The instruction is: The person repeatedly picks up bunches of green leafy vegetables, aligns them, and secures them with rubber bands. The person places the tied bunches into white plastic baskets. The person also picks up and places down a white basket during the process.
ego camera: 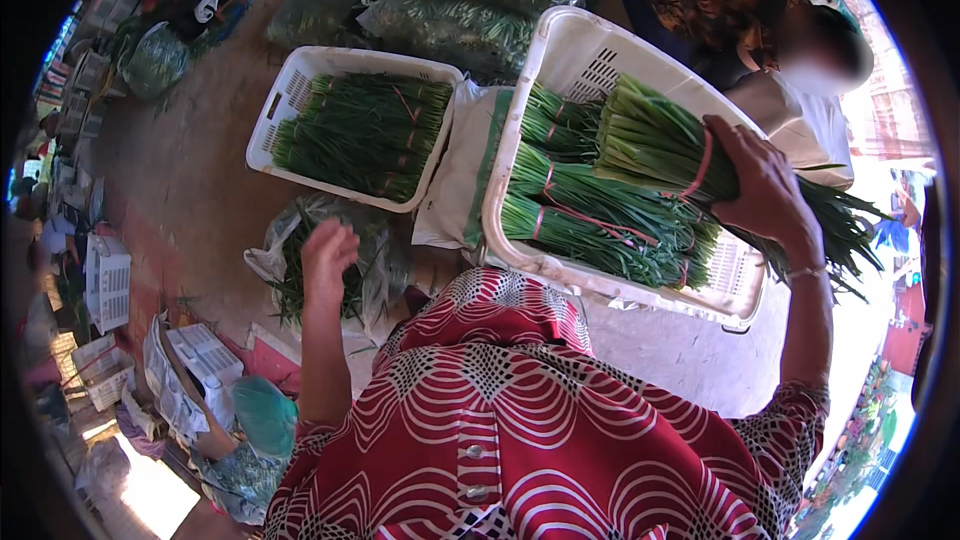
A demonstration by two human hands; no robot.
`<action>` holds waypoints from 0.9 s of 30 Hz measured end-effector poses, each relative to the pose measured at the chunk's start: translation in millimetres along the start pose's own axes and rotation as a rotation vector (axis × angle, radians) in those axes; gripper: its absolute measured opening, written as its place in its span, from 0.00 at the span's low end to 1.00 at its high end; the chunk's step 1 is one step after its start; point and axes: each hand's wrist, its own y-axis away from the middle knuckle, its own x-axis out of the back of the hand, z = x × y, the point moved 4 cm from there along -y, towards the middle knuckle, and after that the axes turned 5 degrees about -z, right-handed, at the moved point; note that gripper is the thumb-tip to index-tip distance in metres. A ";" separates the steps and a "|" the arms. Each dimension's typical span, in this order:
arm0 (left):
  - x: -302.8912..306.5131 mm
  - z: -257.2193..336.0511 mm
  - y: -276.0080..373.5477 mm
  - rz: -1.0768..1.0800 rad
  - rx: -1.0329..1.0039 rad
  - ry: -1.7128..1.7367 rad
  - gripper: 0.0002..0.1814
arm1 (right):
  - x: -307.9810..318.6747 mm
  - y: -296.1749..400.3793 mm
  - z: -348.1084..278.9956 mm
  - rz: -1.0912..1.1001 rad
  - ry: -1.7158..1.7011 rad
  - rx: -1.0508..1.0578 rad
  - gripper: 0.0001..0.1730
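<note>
My right hand (pixel 761 180) grips a thick bundle of garlic chives (pixel 656 139) tied with a pink band. The bundle is above the right end of a large white plastic crate (pixel 495 195), stems to the left, leaf tips hanging past the rim. Several more banded chive bundles (pixel 585 202) lie inside that crate. My left hand (pixel 328 251) is raised with loosely curled fingers and nothing visible in it, slightly blurred. Below it is a clear plastic bag (pixel 375 270) with loose green leaves. A second white crate (pixel 330 186), further left, contains tightly packed chive bundles (pixel 360 139).
A white woven sack (pixel 454 165) lies between the crates. Large clear bags of greens (pixel 465 22) stand behind them. One person sits beyond the right crate near a pale sack (pixel 795 124); another is at the upper left. More white crates (pixel 109 281) line the left side.
</note>
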 end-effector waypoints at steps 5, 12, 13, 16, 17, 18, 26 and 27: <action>29.1 -119.7 50.8 0.102 0.381 0.086 0.14 | -127.5 -38.9 92.7 -0.145 -0.161 -0.087 0.45; 36.6 -139.5 118.0 0.142 0.441 0.196 0.14 | -258.4 -138.2 102.8 -0.138 -0.345 0.063 0.46; 33.5 -133.4 119.6 0.086 0.402 0.203 0.14 | -271.7 -150.2 103.4 -0.156 -0.353 0.080 0.46; 27.0 -112.3 136.3 0.117 0.298 -0.072 0.16 | -320.3 -172.5 107.4 -0.184 -0.379 0.094 0.48; 22.3 -103.2 140.1 0.076 0.237 -0.216 0.17 | -337.3 -176.2 108.6 -0.177 -0.394 0.097 0.48; 17.6 -102.6 141.6 0.267 0.415 -0.032 0.19 | -351.0 -177.4 109.8 -0.224 -0.384 0.083 0.50; -10.0 -111.1 121.9 0.291 0.530 -0.022 0.24 | -371.3 -187.7 103.1 -0.432 -0.340 0.074 0.56; -12.5 -108.3 112.3 0.269 0.535 -0.053 0.25 | -365.0 -185.7 103.3 -0.440 -0.349 0.046 0.56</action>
